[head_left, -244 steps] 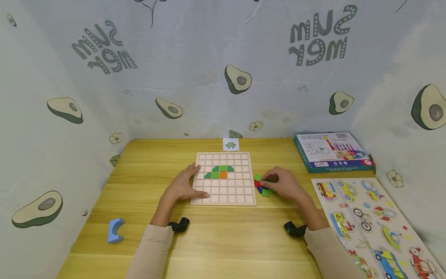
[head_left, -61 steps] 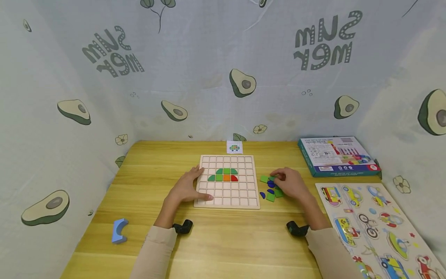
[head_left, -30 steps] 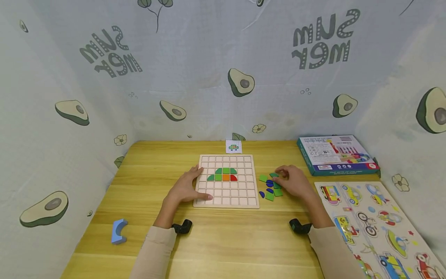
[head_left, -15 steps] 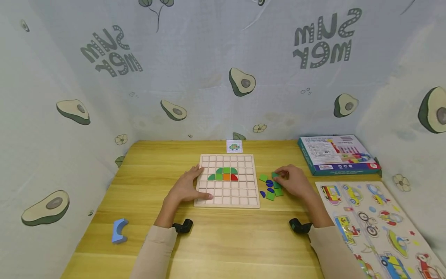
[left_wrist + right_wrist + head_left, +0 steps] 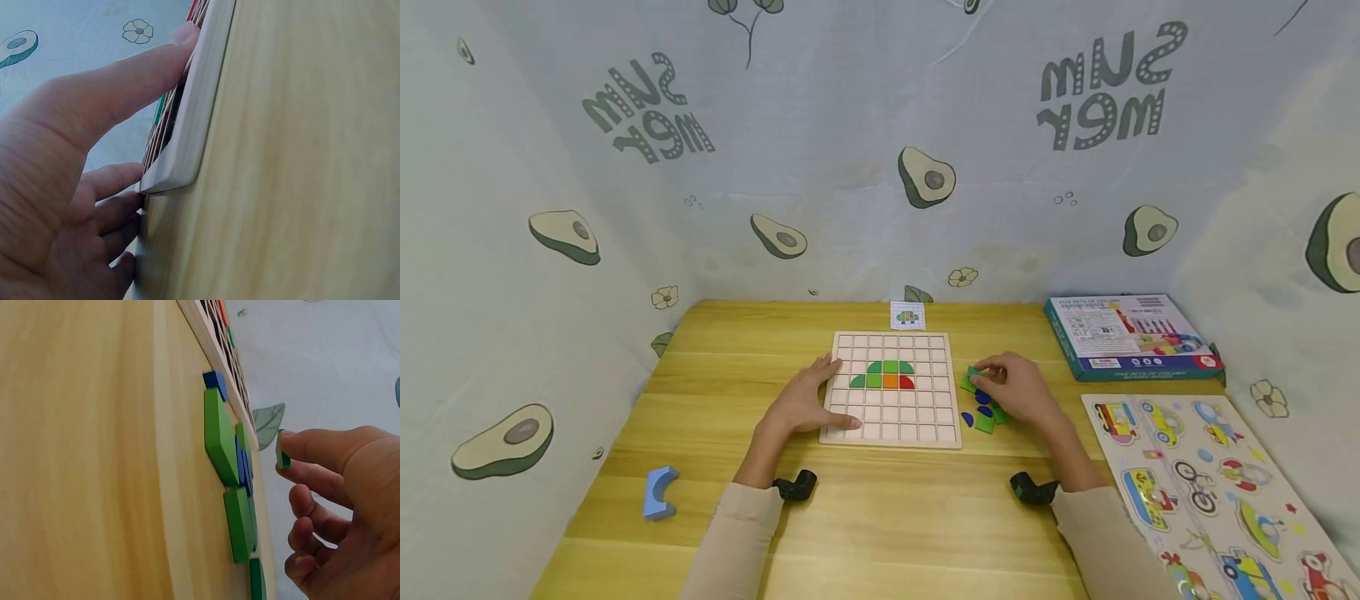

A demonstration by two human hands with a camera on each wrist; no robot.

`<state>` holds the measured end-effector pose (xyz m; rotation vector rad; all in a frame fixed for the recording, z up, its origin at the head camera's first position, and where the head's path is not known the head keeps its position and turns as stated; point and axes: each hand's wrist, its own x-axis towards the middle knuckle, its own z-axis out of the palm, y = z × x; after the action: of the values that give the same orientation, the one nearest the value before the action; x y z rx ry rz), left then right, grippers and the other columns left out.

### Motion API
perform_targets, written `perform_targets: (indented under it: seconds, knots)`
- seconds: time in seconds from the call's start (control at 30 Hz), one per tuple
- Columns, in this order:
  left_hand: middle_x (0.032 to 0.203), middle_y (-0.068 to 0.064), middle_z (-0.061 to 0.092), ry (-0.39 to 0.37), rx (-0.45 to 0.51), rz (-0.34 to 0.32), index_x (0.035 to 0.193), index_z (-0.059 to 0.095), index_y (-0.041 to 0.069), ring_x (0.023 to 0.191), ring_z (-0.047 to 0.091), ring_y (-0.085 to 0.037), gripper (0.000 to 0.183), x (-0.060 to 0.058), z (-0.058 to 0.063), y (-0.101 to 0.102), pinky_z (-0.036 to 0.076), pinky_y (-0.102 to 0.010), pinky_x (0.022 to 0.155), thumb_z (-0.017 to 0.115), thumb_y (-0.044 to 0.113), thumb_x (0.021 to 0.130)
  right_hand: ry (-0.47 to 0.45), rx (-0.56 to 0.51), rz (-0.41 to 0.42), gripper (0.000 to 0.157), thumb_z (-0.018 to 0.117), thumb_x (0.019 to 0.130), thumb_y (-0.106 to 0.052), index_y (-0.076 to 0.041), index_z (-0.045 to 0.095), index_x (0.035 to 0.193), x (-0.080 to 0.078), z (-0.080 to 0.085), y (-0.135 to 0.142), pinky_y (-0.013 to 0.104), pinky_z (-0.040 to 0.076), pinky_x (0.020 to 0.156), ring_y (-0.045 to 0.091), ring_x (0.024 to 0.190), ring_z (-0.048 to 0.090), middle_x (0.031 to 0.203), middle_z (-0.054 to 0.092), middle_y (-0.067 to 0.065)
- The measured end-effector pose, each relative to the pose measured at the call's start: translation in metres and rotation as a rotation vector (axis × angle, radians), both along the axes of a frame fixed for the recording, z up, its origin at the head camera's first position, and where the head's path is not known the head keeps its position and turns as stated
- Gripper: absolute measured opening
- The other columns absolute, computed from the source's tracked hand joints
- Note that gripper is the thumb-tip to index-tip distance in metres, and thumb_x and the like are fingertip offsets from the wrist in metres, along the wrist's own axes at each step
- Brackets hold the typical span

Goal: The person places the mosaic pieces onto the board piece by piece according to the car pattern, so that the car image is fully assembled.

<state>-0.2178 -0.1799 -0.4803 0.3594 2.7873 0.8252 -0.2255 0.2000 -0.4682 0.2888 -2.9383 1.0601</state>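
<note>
A light wooden grid board lies mid-table, carrying dark green curved pieces, light green squares, an orange square and a red curved piece. My left hand rests at its left edge, fingers extended against the side and thumb on the top. Between thumb and forefinger, my right hand pinches a dark green piece, raised off the table in the right wrist view. Below that hand lie loose light green squares and blue curved pieces, some partly hidden by its fingers.
Behind the board lies a small picture card with a green turtle-like figure. A boxed set sits at the back right, with a vehicle picture board in front of it. A blue arch block stands at the left.
The red piece has been added to the board since the oldest frame. My right hand has picked up the dark green piece and shifted slightly left. My left hand stays at the board.
</note>
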Motion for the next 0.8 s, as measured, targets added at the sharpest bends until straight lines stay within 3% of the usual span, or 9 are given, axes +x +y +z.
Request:
perform_targets:
  seconds: [0.33,0.8]
  knots:
    - [0.173,-0.006,0.021,-0.005,0.001,-0.007,0.162,0.034,0.015,0.159,0.021,-0.037,0.117,-0.001,0.0,0.0,0.025,-0.062,0.125,0.089,0.06,0.069,0.016,-0.052,0.028,0.028,0.073,0.097,-0.021,-0.003,0.075,0.118,-0.003,-0.001,-0.023,0.033,0.041,0.066,0.021,0.076,0.049,0.098,0.064,0.013]
    - [0.173,-0.004,0.02,-0.012,-0.003,0.0,0.163,0.034,0.017,0.16,0.019,-0.034,0.118,-0.001,-0.001,0.0,0.023,-0.059,0.127,0.089,0.061,0.069,-0.046,-0.086,0.074,0.028,0.076,0.095,-0.024,-0.007,0.076,0.117,-0.008,-0.007,-0.053,0.031,0.04,0.063,0.02,0.073,0.047,0.091,0.059,0.007]
